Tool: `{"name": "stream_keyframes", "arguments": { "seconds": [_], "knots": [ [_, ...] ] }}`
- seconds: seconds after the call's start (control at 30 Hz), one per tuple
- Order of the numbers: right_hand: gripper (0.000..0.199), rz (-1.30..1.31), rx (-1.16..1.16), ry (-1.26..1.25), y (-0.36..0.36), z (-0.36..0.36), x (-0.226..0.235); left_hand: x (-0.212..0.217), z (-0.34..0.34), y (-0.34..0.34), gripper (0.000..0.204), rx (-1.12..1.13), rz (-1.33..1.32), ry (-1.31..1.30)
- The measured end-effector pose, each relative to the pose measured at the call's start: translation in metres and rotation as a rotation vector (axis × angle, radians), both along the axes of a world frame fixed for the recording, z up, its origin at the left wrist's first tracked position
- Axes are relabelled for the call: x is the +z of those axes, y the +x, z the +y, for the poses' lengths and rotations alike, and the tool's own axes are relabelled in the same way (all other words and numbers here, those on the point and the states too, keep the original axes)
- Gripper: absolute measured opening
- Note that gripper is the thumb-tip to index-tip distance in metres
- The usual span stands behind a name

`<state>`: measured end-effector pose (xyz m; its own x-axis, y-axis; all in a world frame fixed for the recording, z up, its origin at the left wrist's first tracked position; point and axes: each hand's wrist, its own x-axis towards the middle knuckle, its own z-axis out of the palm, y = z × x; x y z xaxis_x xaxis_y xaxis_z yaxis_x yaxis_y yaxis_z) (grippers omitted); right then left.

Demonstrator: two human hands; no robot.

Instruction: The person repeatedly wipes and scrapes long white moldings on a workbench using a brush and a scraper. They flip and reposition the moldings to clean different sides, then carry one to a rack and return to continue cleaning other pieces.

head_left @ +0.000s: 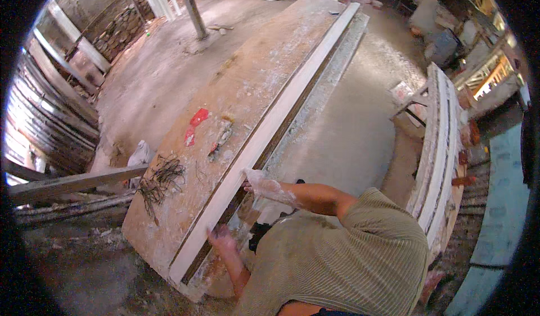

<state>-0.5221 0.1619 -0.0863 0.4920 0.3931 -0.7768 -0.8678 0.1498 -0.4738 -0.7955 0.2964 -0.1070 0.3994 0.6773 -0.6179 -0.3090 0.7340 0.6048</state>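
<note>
A long white strip (270, 126), smooth on top like a plaster moulding, lies slantwise along the near side of a big wooden board (225, 99). My right hand (260, 182), coated in white powder, has its fingers curled at the strip's near edge about a third of the way up. Closer to the strip's lower end, my left hand (223, 242) grips the same edge, its fingertips partly hidden. Between the strip and a white-crusted rail (323, 85) runs a dark gap.
On the board lie red scraps (194, 126), a tangle of dark fibres (160, 182) and a crumpled wrapper-like piece (221, 138). More long white strips (436, 153) rest on a rack at right. A wooden post (192, 9) stands beyond the board; a beam (79, 184) juts in at left.
</note>
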Motion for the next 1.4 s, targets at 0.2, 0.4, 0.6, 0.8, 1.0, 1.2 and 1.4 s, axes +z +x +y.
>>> {"name": "stream_keyframes", "arguments": {
  "seconds": [0.2,0.4,0.6,0.8,1.0,1.2,1.4],
  "knots": [
    [0.035,0.082,0.143,0.12,0.026,-0.001,0.008,0.049,-0.058,0.171,0.043,0.107,0.044,-0.034],
    [0.048,0.051,0.346,0.673,0.068,-0.07,0.006,0.029,-0.05,0.217,0.038,0.344,0.168,0.07],
    [0.037,-0.026,0.209,0.421,0.18,-0.198,0.04,0.056,-0.052,0.228,0.039,0.443,0.272,0.14],
    [0.027,-0.254,-0.12,-0.005,0.338,-0.311,0.069,0.02,-0.031,0.221,0.039,0.563,0.306,0.178],
    [0.042,-0.329,-0.344,-0.115,0.502,-0.391,0.072,0.03,-0.017,0.234,0.04,0.51,0.36,0.141],
    [0.069,-0.381,-0.244,-0.354,0.623,-0.404,0.075,0.043,-0.044,0.229,0.033,0.56,0.41,0.254],
    [0.078,-0.4,-0.129,-0.387,0.687,-0.418,0.054,0.034,-0.035,0.224,0.038,0.608,0.451,0.227]
  ]
}}
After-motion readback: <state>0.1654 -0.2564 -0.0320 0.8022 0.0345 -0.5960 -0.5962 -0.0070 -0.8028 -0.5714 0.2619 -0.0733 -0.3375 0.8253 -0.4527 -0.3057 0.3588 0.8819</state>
